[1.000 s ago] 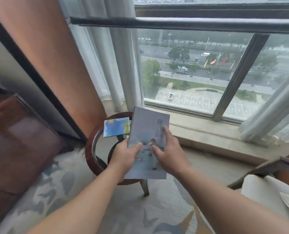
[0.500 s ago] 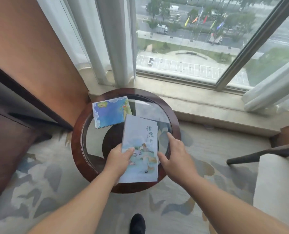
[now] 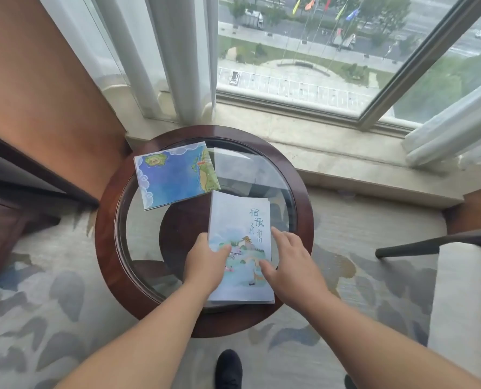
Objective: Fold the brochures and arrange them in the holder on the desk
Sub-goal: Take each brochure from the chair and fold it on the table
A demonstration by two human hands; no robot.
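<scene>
A pale blue brochure (image 3: 239,220) with Chinese lettering and a landscape drawing lies lengthwise on the near right part of a round glass-topped table (image 3: 107,234). My left hand (image 3: 205,262) grips its left edge, thumb on the cover. The straight fingertips of my right hand (image 3: 292,262) touch its right edge and cover. A second folded brochure (image 3: 174,175), printed with a blue map, lies flat at the table's far left, apart from both hands. No holder is in view.
The table stands against a stone window sill (image 3: 346,153) with white curtains (image 3: 177,51) behind. A brown wall panel (image 3: 37,80) is at the left. A chair (image 3: 463,290) with a pale cushion stands at the right. My dark shoe (image 3: 229,369) is on the patterned carpet.
The view has tipped down over the table. The pale brochure, held up in both hands a second ago, has come down flat onto the glass; my right hand has shifted to its right edge.
</scene>
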